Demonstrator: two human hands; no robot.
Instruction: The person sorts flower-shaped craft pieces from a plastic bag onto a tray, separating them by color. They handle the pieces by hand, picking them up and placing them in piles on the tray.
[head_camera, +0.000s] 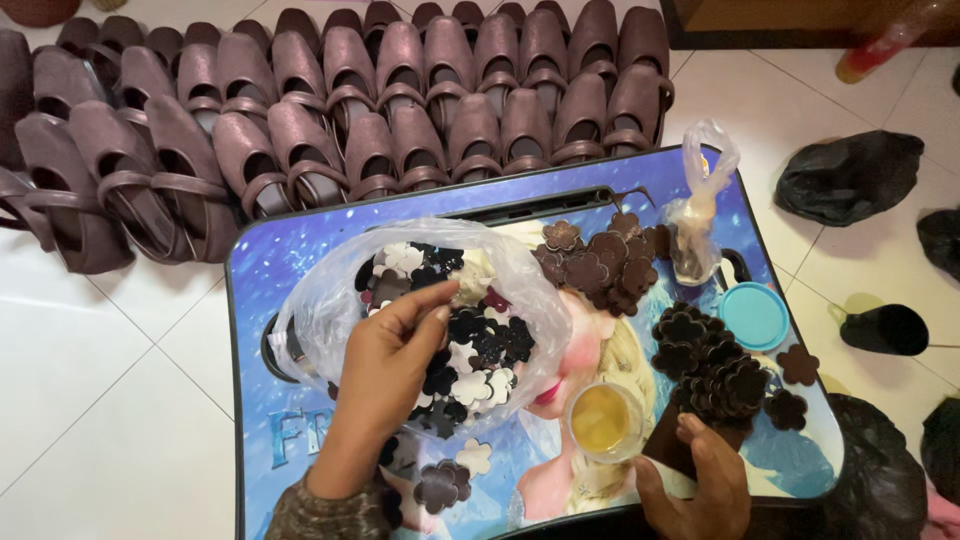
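black and white flower cutouts (470, 350) in clear bag (320, 310) under left hand (390, 360), fingertips pinched together on one.

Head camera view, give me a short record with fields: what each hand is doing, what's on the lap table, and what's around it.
left hand: reaching into a clear plastic bag of black and white flower-shaped cutouts
right hand: holding a dark brown piece at the table's near edge
table: blue picture-printed lap table
on table: piles of brown flower cutouts, small cup of yellow liquid, teal round lid, small knotted bag
floor behind: rows of brown sandals
floor right: black bags
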